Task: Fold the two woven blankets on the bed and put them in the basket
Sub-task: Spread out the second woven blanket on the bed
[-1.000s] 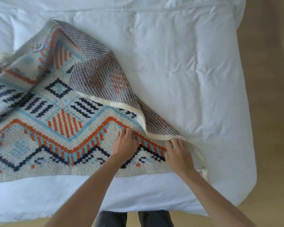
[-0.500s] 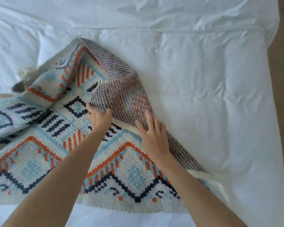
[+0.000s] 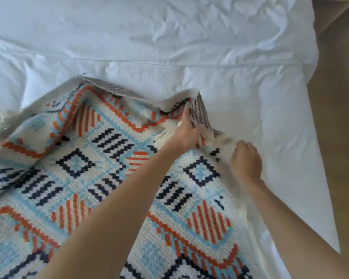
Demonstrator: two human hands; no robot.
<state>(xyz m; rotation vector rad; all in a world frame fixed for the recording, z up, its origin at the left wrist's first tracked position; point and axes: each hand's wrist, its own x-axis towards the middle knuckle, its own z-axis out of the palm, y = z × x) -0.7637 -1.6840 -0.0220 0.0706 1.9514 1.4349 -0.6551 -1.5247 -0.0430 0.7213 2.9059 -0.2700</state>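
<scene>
Leans over a white bed (image 3: 189, 47), both bare forearms reaching forward from the near edge. Looks down on a woven blanket (image 3: 101, 162) lying patterned side up across the left and middle of the rumpled sheet, covered in orange, pale blue and navy diamonds, stripes and zigzags on a cream ground. Grips with the left hand (image 3: 186, 134) a bunched fold near the blanket's far right corner, fingers curled round the cloth, just where the grey-brown reverse (image 3: 201, 115) turns up into sight. Pinches with the right hand (image 3: 246, 161) the cream border at the blanket's right edge, knuckles up and fingers curled in tight, close beside the left hand but not touching it. Leaves the far edge humped and wrinkled, with a strip of the same grey-brown underside showing along it. Shows a cream tassel (image 3: 2, 117) at the far left corner, resting on the sheet, and another tuft of cream fringe (image 3: 165, 137) just under the left wrist. Takes in a strip of tan floor (image 3: 338, 137) past the bed's right side.
</scene>
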